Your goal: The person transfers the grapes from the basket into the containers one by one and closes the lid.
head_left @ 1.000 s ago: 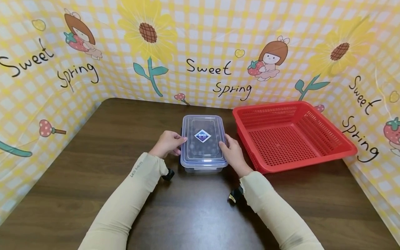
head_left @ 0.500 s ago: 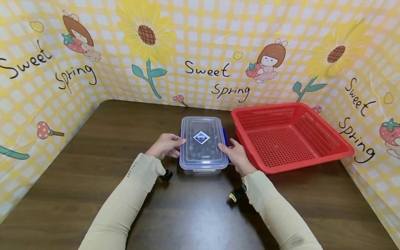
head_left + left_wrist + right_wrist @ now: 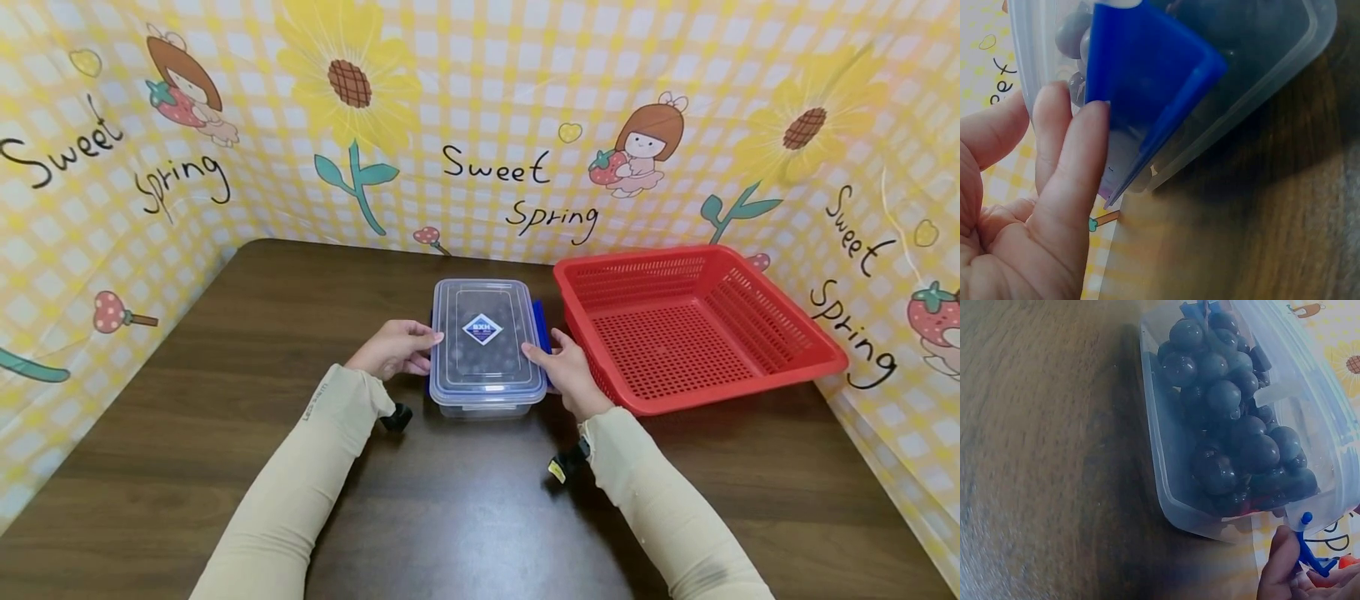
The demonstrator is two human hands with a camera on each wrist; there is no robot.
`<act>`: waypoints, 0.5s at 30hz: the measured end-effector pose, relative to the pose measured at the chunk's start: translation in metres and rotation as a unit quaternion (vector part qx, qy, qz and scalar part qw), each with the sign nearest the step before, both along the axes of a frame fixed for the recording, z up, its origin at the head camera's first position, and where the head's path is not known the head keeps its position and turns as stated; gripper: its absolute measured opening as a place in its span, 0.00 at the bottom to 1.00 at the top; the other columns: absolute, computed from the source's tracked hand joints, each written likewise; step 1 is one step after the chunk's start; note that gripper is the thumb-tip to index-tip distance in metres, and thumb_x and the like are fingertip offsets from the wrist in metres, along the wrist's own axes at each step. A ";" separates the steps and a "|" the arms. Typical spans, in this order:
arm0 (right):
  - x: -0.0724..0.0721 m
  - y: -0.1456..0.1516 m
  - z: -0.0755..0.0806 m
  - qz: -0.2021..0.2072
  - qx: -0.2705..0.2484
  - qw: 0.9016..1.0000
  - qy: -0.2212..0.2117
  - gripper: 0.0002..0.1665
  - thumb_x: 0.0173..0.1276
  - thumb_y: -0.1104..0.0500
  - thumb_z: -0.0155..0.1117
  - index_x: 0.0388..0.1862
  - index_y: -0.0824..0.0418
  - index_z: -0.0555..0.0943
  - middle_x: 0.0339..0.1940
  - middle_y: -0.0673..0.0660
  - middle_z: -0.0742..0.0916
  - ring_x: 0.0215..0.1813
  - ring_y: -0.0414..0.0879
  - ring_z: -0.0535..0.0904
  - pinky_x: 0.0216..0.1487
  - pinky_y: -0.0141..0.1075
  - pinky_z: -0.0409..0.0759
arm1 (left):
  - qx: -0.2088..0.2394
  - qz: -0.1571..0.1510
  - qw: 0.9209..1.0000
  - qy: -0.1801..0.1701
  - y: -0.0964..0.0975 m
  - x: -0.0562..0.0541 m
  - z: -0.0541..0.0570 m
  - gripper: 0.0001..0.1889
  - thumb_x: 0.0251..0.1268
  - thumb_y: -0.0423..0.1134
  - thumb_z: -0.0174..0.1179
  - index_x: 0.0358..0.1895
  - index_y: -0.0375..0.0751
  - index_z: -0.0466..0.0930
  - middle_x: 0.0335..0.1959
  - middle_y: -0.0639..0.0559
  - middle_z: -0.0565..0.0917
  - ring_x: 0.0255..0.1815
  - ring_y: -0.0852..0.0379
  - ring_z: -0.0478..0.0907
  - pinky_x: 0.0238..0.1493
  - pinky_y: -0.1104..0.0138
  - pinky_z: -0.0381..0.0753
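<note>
A clear plastic food container [image 3: 491, 287] with a lid and a diamond-shaped label stands on the table. Dark grapes [image 3: 1225, 428] fill part of it, seen best in the right wrist view. My left hand [image 3: 393, 347] has its thumb on the lid's left edge; its fingers touch a blue side latch [image 3: 1154, 72] that hangs angled away from the wall. On the opposite side, my right hand [image 3: 568, 371] rests its thumb on the lid's rim while its bent fingers hold the right blue latch [image 3: 1308, 550], which sticks outward. The lid covers the container.
A red perforated basket [image 3: 675, 337] stands close to the container's right, behind my right hand. The brown wooden table [image 3: 247, 358] is bordered by a yellow checked cloth [image 3: 480, 100] at the back and sides.
The right blue latch has swung outward from the container's side as my right fingers shifted beside it. My left hand has stayed at the left edge. The head view has tilted slightly.
</note>
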State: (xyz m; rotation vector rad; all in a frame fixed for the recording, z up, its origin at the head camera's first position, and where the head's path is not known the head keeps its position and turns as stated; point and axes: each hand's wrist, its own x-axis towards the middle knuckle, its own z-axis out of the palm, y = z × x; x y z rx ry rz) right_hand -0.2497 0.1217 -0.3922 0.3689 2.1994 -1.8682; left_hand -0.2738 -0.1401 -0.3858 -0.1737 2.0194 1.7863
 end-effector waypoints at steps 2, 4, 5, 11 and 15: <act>0.000 0.001 0.000 0.006 -0.002 1.000 0.001 0.47 0.67 0.53 0.64 0.78 0.58 0.51 0.61 0.65 0.76 0.53 0.57 0.81 0.50 0.49 0.80 | 0.006 -0.001 1.000 -0.002 0.000 0.000 -0.001 0.15 0.70 0.36 0.57 0.52 0.28 0.71 0.24 0.51 0.78 0.16 0.60 0.77 0.23 0.69 0.81; 0.001 0.001 -0.001 0.005 -0.003 1.000 0.001 0.45 0.67 0.53 0.64 0.77 0.57 0.53 0.59 0.64 0.76 0.51 0.56 0.82 0.48 0.48 0.81 | 0.004 -0.003 1.000 -0.001 0.000 0.000 -0.001 0.15 0.69 0.36 0.57 0.52 0.28 0.71 0.24 0.51 0.78 0.16 0.60 0.77 0.24 0.69 0.81; 0.001 0.001 -0.001 0.005 -0.004 1.000 0.003 0.44 0.67 0.54 0.64 0.77 0.55 0.55 0.58 0.63 0.76 0.49 0.55 0.83 0.47 0.47 0.82 | 0.002 -0.005 1.000 -0.001 0.001 -0.001 -0.001 0.15 0.69 0.36 0.57 0.52 0.28 0.71 0.24 0.50 0.78 0.17 0.60 0.77 0.24 0.69 0.81; -0.001 0.001 0.002 0.013 0.002 1.000 0.016 0.40 0.67 0.56 0.65 0.75 0.51 0.61 0.51 0.62 0.78 0.41 0.51 0.85 0.41 0.45 0.84 | -0.015 -0.009 1.000 0.002 0.001 0.000 0.004 0.16 0.69 0.37 0.57 0.53 0.28 0.71 0.26 0.49 0.77 0.18 0.59 0.77 0.26 0.68 0.82; -0.001 -0.001 0.006 0.013 0.008 1.000 0.011 0.40 0.67 0.57 0.65 0.76 0.51 0.60 0.51 0.63 0.78 0.43 0.52 0.84 0.41 0.45 0.84 | -0.021 -0.008 1.000 0.001 0.000 0.001 0.006 0.16 0.69 0.37 0.58 0.53 0.28 0.72 0.26 0.49 0.78 0.18 0.58 0.77 0.26 0.68 0.82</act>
